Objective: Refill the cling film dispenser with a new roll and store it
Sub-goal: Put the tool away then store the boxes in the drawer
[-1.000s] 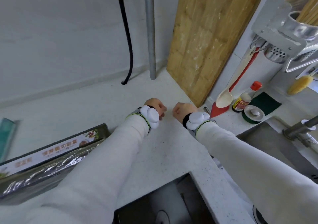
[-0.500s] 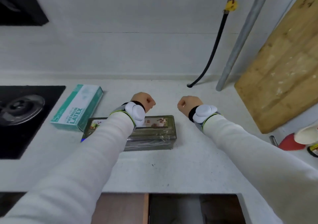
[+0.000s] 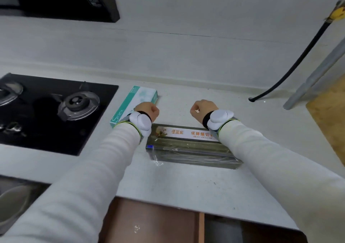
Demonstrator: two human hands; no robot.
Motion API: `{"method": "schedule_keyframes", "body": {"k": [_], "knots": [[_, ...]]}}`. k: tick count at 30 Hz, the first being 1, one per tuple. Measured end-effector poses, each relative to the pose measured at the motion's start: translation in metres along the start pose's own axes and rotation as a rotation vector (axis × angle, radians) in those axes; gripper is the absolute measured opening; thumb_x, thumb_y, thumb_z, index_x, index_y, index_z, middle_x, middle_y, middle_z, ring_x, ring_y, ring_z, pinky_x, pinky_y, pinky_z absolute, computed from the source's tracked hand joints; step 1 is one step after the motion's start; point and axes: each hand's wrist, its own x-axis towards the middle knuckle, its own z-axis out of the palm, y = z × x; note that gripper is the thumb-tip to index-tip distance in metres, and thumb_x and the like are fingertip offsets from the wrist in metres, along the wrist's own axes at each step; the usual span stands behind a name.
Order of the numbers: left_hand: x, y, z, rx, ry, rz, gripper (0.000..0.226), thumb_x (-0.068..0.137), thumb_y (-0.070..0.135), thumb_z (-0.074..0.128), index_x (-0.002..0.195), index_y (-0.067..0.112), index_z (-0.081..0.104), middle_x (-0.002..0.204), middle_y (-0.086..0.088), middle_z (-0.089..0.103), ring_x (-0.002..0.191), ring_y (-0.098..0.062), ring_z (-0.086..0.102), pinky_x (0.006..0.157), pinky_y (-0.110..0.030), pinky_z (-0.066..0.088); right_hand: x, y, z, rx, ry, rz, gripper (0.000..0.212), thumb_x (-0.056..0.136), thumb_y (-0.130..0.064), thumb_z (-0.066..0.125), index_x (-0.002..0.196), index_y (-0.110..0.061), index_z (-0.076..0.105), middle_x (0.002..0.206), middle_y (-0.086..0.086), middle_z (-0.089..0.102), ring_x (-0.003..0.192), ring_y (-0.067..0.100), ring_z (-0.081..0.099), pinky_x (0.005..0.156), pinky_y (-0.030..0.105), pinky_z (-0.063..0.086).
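A long dark green cling film dispenser box (image 3: 188, 149) lies flat on the white counter (image 3: 186, 186), wrapped in clear film, with an orange-lettered label on top. My left hand (image 3: 148, 110) is a closed fist held just beyond the box's left end. My right hand (image 3: 201, 109) is a closed fist beyond the box's right half. Neither fist holds anything or touches the box. My white sleeves hide both ends of the box.
A teal and white latex glove box (image 3: 134, 103) lies left of the dispenser, beside a black gas hob (image 3: 46, 112). A black hose (image 3: 291, 69), a metal pipe (image 3: 315, 73) and a wooden cutting board (image 3: 330, 116) stand at the right. Brown cabinet fronts (image 3: 153, 224) sit below the counter edge.
My view has swung left from the sink and cutting board to the hob. The dispenser now lies centred under my wrists. Both fists stay closed and side by side.
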Motion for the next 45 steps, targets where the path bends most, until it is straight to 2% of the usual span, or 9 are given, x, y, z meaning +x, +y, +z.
{"method": "schedule_keyframes", "body": {"k": [4, 12, 15, 18, 22, 25, 28, 35, 45], "knots": [[0.012, -0.03, -0.014, 0.042, -0.034, 0.0, 0.032, 0.096, 0.019, 0.043, 0.111, 0.001, 0.064, 0.116, -0.016, 0.064, 0.103, -0.03, 0.058, 0.087, -0.031, 0.043, 0.008, -0.034, 0.009, -0.013, -0.016, 0.02, 0.027, 0.094, -0.028, 0.042, 0.109, -0.016, 0.06, 0.116, 0.005, 0.06, 0.101, 0.027, 0.059, 0.088, 0.035, 0.05], [0.025, -0.061, -0.021, 0.024, -0.019, -0.013, 0.03, 0.093, 0.014, 0.045, 0.063, 0.012, 0.044, 0.083, -0.009, 0.047, 0.078, -0.022, 0.042, 0.069, -0.025, 0.033, 0.009, -0.064, 0.017, -0.032, -0.025, 0.007, 0.03, 0.095, -0.026, 0.042, 0.112, -0.01, 0.061, 0.118, 0.009, 0.061, 0.103, 0.028, 0.059, 0.082, 0.03, 0.046], [0.023, -0.071, -0.023, -0.028, -0.071, -0.002, 0.033, 0.094, 0.016, 0.046, 0.062, 0.023, 0.047, 0.09, -0.004, 0.051, 0.084, -0.02, 0.046, 0.074, -0.024, 0.035, 0.009, -0.067, 0.02, -0.05, -0.021, -0.013, 0.03, 0.095, -0.026, 0.042, 0.111, -0.009, 0.061, 0.118, 0.01, 0.06, 0.103, 0.028, 0.059, 0.079, 0.03, 0.044], [0.018, -0.077, -0.021, -0.005, -0.081, -0.04, 0.022, 0.095, 0.015, 0.044, 0.089, 0.013, 0.066, 0.093, -0.011, 0.056, 0.093, -0.028, 0.058, 0.076, -0.028, 0.041, 0.012, -0.068, 0.024, -0.051, -0.017, -0.023, 0.03, 0.095, -0.026, 0.042, 0.112, -0.01, 0.06, 0.118, 0.01, 0.06, 0.103, 0.027, 0.059, 0.078, 0.03, 0.044], [0.017, -0.093, -0.013, 0.055, -0.067, -0.106, 0.027, 0.093, 0.015, 0.046, 0.066, 0.013, 0.048, 0.09, -0.011, 0.049, 0.082, -0.024, 0.045, 0.072, -0.026, 0.035, 0.016, -0.079, 0.035, -0.05, -0.034, -0.028, 0.031, 0.095, -0.025, 0.041, 0.114, -0.008, 0.059, 0.117, 0.01, 0.062, 0.104, 0.027, 0.059, 0.084, 0.032, 0.047], [0.024, -0.112, -0.014, 0.016, -0.065, -0.152, 0.019, 0.094, 0.025, 0.049, 0.099, 0.013, 0.063, 0.112, -0.013, 0.057, 0.104, -0.03, 0.055, 0.087, -0.031, 0.044, 0.022, -0.096, 0.045, -0.029, -0.053, -0.047, 0.033, 0.096, -0.026, 0.041, 0.112, -0.005, 0.061, 0.116, 0.011, 0.064, 0.104, 0.028, 0.06, 0.087, 0.035, 0.048], [0.037, -0.129, -0.015, 0.0, -0.042, -0.215, 0.045, 0.091, 0.029, 0.053, 0.127, 0.001, 0.052, 0.13, -0.018, 0.055, 0.119, -0.033, 0.053, 0.099, -0.036, 0.044, 0.033, -0.114, 0.056, -0.018, -0.071, -0.041, 0.034, 0.097, -0.027, 0.04, 0.112, -0.004, 0.061, 0.115, 0.012, 0.064, 0.104, 0.028, 0.06, 0.087, 0.035, 0.048], [0.088, -0.166, -0.028, 0.073, -0.147, -0.177, 0.059, 0.095, 0.041, 0.047, 0.137, 0.0, 0.037, 0.143, -0.016, 0.041, 0.132, -0.029, 0.04, 0.105, -0.035, 0.036, 0.087, -0.16, 0.092, 0.029, -0.13, 0.105, 0.043, 0.098, -0.038, 0.038, 0.128, -0.01, 0.05, 0.131, 0.009, 0.056, 0.119, 0.028, 0.054, 0.099, 0.036, 0.044], [0.151, -0.174, -0.017, -0.039, -0.29, -0.122, 0.061, 0.095, 0.041, 0.046, 0.136, -0.004, 0.041, 0.142, -0.017, 0.045, 0.128, -0.031, 0.047, 0.102, -0.033, 0.037, 0.144, -0.173, 0.131, 0.019, -0.217, 0.253, 0.055, 0.096, -0.049, 0.034, 0.132, -0.008, 0.044, 0.134, 0.008, 0.053, 0.121, 0.03, 0.053, 0.098, 0.04, 0.04]]}}
